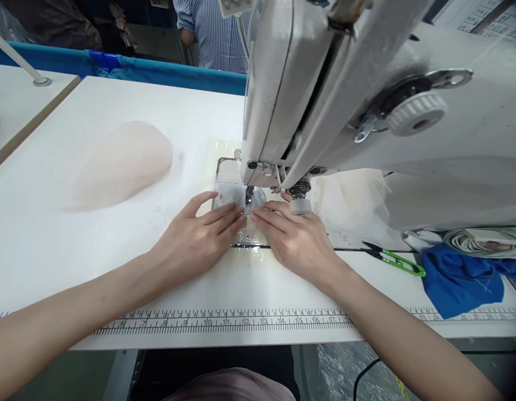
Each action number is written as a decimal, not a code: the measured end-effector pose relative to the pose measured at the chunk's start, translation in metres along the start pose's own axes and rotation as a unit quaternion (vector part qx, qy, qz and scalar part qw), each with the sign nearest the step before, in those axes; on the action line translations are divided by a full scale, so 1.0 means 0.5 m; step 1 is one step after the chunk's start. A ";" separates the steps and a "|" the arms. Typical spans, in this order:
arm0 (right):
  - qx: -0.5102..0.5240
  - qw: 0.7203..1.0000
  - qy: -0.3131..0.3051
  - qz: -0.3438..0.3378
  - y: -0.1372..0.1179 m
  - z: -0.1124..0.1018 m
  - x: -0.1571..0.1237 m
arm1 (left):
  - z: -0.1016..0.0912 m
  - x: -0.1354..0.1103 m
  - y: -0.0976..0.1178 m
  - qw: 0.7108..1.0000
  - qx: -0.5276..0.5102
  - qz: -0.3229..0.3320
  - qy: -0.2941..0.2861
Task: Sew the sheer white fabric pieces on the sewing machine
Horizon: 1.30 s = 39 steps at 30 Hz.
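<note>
Your left hand (197,239) and right hand (297,239) lie palm down with fingers stretched out, closed around nothing, their tips almost meeting just in front of the small metal presser foot (248,195). Below your left fingertips is the smooth grey metal bed plate (229,192); whether a thin layer lies under either hand, you cannot tell. The plate looks stiff, fixed and rather slippery, better suited to flat pressure than pinching.

Beyond your left hand, to its left, lies a sheer pale-beige rounded fabric piece (132,161). It should be light, soft and apt to slide or crease; you would best lift it by an edge. A similar whitish sheer fabric heap (352,195) sits right of your right hand, partly behind the machine.

Nearer you than both hands, a black-printed ruler strip (224,322) shows readable numbers such as 8, 9, 10 and 12. No brand is legible; the printed sheet (487,22) far right beyond your grip is too small to read.
</note>
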State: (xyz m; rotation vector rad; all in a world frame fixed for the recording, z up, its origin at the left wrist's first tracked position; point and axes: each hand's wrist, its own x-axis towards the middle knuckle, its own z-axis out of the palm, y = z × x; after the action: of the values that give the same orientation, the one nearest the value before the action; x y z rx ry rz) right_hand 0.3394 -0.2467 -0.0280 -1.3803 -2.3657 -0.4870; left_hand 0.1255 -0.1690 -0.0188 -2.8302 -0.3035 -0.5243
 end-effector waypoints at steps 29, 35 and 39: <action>0.005 0.998 -0.040 0.045 0.008 0.013 0.007 | 0.034 0.013 -0.032 0.999 -0.033 -0.030 0.030; -0.019 0.999 -0.028 0.030 0.009 0.016 0.006 | 0.036 0.013 -0.029 0.999 -0.031 -0.029 0.028; -0.018 0.999 -0.031 0.032 0.009 0.015 0.006 | 0.035 0.008 -0.027 0.998 -0.045 -0.052 0.010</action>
State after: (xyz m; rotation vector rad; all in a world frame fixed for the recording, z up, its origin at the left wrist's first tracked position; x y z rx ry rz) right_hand 0.3413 -0.2389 -0.0328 -1.5026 -2.3635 -0.4769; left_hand 0.1314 -0.1510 -0.0305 -2.9061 -0.4348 -0.6018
